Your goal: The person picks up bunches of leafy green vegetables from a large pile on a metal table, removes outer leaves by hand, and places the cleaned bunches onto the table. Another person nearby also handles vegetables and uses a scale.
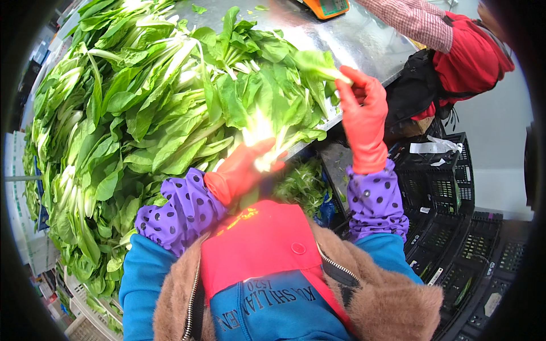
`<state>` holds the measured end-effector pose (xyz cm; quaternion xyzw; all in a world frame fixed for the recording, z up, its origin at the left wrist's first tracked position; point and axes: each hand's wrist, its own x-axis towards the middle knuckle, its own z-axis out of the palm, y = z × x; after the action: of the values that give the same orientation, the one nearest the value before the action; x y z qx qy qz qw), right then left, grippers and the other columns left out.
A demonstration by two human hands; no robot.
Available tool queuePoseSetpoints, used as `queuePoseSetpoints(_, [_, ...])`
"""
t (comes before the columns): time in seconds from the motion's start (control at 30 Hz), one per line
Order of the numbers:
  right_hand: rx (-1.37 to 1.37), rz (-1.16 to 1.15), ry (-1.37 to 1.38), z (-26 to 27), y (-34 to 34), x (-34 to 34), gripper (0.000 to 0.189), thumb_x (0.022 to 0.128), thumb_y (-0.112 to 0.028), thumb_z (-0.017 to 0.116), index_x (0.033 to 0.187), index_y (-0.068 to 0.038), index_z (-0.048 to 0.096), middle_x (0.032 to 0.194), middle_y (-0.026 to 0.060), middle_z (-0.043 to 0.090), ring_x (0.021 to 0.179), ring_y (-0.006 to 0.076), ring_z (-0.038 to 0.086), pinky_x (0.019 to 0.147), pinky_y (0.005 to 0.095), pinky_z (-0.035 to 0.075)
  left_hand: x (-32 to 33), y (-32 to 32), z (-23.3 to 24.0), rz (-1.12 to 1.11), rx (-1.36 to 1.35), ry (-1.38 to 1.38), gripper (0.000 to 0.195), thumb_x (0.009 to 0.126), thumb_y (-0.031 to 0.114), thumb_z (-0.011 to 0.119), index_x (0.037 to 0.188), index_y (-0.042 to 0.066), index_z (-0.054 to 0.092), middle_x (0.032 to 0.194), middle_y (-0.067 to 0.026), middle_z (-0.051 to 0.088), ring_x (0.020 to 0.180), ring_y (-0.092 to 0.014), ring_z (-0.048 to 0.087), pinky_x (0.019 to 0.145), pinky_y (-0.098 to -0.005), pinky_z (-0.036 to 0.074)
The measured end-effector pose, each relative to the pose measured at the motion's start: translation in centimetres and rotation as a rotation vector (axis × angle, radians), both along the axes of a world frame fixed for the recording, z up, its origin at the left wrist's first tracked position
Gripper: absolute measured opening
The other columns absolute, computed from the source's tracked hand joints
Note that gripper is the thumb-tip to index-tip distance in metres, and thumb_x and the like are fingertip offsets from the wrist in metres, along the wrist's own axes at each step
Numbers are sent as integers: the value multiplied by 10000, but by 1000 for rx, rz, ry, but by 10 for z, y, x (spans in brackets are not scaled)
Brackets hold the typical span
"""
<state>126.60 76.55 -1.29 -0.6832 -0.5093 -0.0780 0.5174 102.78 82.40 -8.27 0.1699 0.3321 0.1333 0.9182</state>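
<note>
Both my hands wear red rubber gloves with purple dotted sleeve covers. My left hand [241, 172], low in the middle, grips the white base of a leafy green vegetable head [266, 104], its leaves fanned out away from me. Raised at the right, my right hand [364, 115] pinches the stem end of a single loose leaf [318, 64] between thumb and fingers. A large heap of the same greens [140, 102] covers the left and middle of the metal table [298, 25].
Beyond the heap is an orange scale [328, 7]. A co-worker in a red garment [465, 55] stands at the upper right. Black plastic crates [448, 238] lie at the lower right. Leaf scraps [303, 183] fill a container below the table edge; a white basket [81, 294] is at lower left.
</note>
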Motion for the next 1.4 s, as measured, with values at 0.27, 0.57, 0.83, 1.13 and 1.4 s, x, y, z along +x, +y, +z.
queuePoseSetpoints(0.27, [-190,505,-311,-37,-34,-99,123,813,-41,675,936,-45,677,746,85,557,630,295,580,523,412,453,-4,4,-22,28,-242,-335,431,994,250,604,1346,35,475,1266,-143,592,1139,-297,603,1007,-439,507])
queuePoseSetpoints(0.57, [-237,284,352,-54,-82,-92,249,883,-120,679,1104,-10,644,999,120,679,804,234,664,721,328,529,-1,3,-23,108,-173,-82,391,976,209,627,1319,51,524,1262,-117,607,1141,-272,611,975,-417,531])
queuePoseSetpoints(0.83, [-249,171,1206,-72,-48,-102,361,917,-339,705,1043,-24,583,844,-2,629,704,79,579,618,227,440,-2,3,-8,-91,-29,-123,360,976,230,630,1290,73,550,1191,-71,647,1090,-221,633,934,-398,549])
queuePoseSetpoints(1.13, [-389,145,1496,-68,-43,-97,385,892,-364,736,1023,-38,578,804,32,643,665,106,599,594,240,437,-1,2,-15,-61,150,-187,390,896,125,689,1247,35,546,1086,-99,647,946,-217,658,828,-334,557])
queuePoseSetpoints(1.4, [-314,44,1296,-65,-53,-105,395,890,-368,742,1063,-34,619,768,31,652,667,119,624,555,245,458,-1,2,-23,-100,210,-102,414,893,120,672,1276,36,540,1120,-84,636,962,-210,641,810,-338,537])
